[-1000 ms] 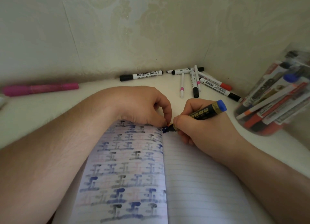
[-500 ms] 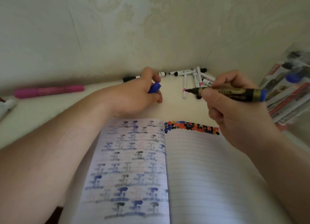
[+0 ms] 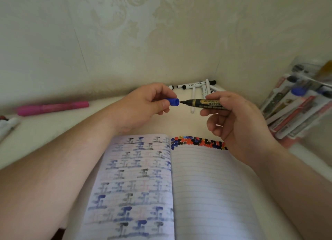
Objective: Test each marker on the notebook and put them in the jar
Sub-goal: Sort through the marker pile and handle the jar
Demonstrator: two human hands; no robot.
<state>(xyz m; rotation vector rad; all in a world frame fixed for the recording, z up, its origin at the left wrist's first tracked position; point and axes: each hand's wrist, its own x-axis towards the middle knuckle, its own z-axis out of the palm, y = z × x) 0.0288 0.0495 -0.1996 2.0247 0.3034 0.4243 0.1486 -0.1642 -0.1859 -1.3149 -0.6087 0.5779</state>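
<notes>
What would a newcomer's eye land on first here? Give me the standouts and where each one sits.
At centre, the left hand pinches a blue cap right at the tip of the black-and-gold marker held by the right hand. Below them lies the open notebook, with a band of blue, red and black test dots along the top of its right page. At the far right stands a clear jar packed with markers.

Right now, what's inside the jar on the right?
The clear jar holds many capped markers leaning together: white barrels, red and orange ones, and a blue cap near the top. Blur, glare and the frame edge hide their count and the jar's bottom.
</notes>
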